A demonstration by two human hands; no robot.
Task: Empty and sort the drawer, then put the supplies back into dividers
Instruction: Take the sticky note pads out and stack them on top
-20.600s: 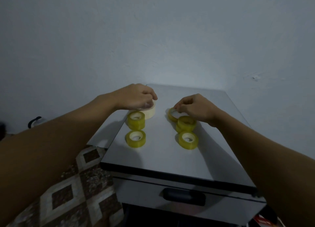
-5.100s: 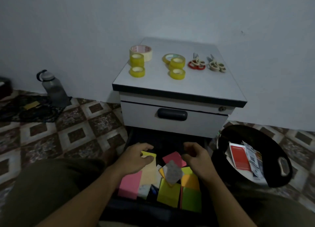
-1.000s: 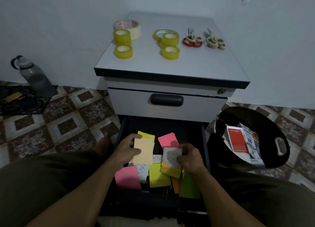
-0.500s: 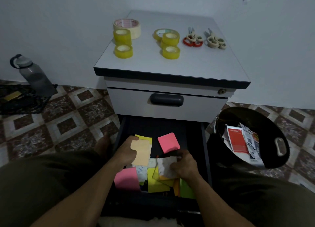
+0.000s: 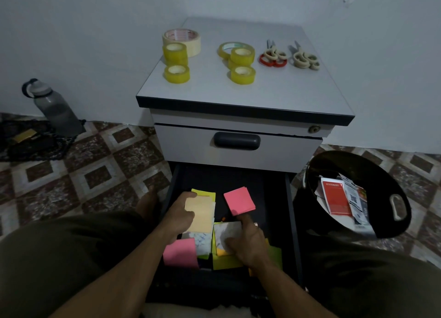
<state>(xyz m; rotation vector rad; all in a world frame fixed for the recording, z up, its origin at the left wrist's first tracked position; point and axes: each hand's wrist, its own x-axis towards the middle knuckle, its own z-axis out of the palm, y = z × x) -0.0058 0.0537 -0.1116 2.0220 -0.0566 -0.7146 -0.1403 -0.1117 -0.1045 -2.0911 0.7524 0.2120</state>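
Sticky-note pads lie loose in the open lower drawer. The left hand has its grip round a peach pad. The right hand has its grip pinching a grey marbled pad. The step in hand is emptying. The next move is probably to lift both pads to the cabinet top, beside the tape rolls.

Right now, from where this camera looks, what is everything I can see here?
Cabinet: one, pale grey, against the wall; lower drawer open.
Tape rolls: several, yellow plus one cream, cabinet top.
Scissors: two clusters, red and cream handles, right of the tape.
Sticky pads: many, pink, yellow, green, orange, in the open drawer.
Bottle: one, grey, floor at left.
Bin: one, black, floor at right, holding packets.
Left hand: holds peach pad.
Right hand: grips marbled pad.
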